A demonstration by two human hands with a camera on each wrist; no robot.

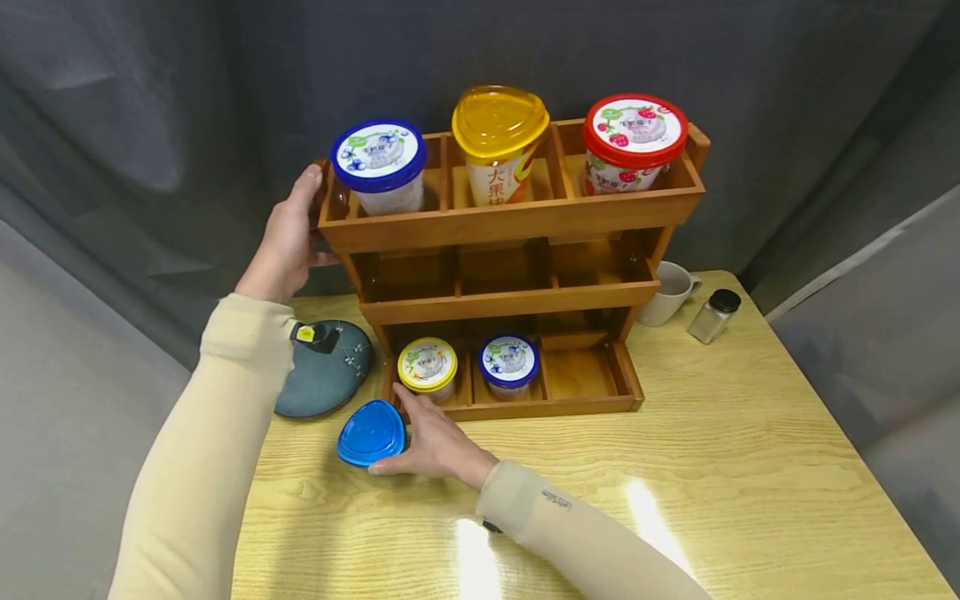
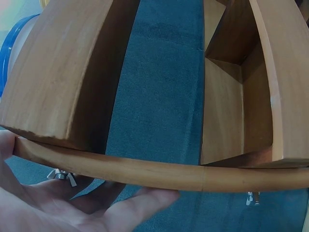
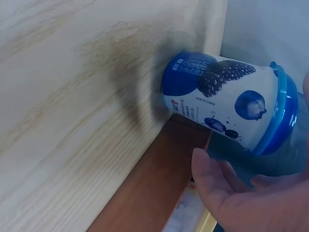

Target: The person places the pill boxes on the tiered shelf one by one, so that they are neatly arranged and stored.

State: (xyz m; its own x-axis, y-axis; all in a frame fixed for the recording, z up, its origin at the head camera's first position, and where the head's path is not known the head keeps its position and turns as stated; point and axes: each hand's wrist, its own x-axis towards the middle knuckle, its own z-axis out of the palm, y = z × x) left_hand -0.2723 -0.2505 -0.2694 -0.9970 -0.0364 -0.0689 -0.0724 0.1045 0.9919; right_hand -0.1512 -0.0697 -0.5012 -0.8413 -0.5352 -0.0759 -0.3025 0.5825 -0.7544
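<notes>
At the upper left of a three-tier wooden rack (image 1: pixel 517 223), my left hand (image 1: pixel 283 237) holds its side upright. The left wrist view has the thumb at the upright's edge and fingers along its outer face. My right hand (image 1: pixel 437 442) is at a blue-lidded cup (image 1: pixel 371 435) standing on the table by the rack's front left corner. Its thumb and fingers are spread beside the lid. In the right wrist view, that cup (image 3: pixel 217 96) shows blackberry and blueberry pictures, with a gap between it and the fingertips (image 3: pixel 200 162).
The bottom tier holds a yellow-lidded cup (image 1: pixel 427 365) and a blue-rimmed cup (image 1: pixel 509 362). On top stand blue-lidded (image 1: pixel 378 157), amber-lidded (image 1: pixel 500 125) and red-lidded (image 1: pixel 635 133) cups. A dark plate (image 1: pixel 322 379) lies left; a mug (image 1: pixel 663 296) and black-capped jar (image 1: pixel 714 317) stand right.
</notes>
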